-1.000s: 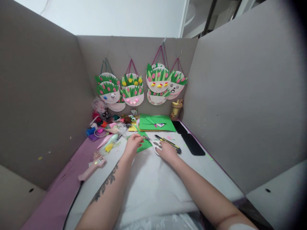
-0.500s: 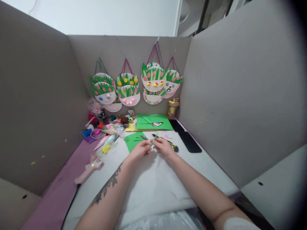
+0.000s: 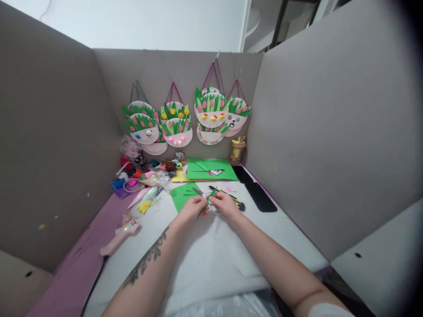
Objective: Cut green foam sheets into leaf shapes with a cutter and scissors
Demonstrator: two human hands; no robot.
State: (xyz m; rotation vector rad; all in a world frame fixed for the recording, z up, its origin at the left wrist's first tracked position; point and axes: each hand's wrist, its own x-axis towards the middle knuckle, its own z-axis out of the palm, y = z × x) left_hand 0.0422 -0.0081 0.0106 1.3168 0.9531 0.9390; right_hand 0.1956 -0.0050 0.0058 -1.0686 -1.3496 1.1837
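Observation:
My left hand (image 3: pixel 192 208) and my right hand (image 3: pixel 224 205) meet over the white tabletop (image 3: pixel 211 259), and both pinch a thin green paper strip (image 3: pixel 206 202) between their fingertips. Just behind them lies a green paper sheet (image 3: pixel 183 196) with cuts in it. White-handled scissors (image 3: pixel 205 194) lie on the table behind the fingers, partly hidden by the hands. A black and yellow craft knife (image 3: pixel 231 199) rests to the right of my right hand.
Grey cardboard walls enclose the table on three sides. Paper-plate crafts (image 3: pixel 185 121) hang on the back wall. Below them sit more green sheets (image 3: pixel 211 169), a pile of craft bits (image 3: pixel 142 176) and a yellow bottle (image 3: pixel 237 149). A pink glue gun (image 3: pixel 120 231) lies left, black strips (image 3: pixel 259 193) right.
My right hand left the scissors on the table and came to my left hand. Both now hold a green strip lifted off the sheet, tilted lower than half a second ago.

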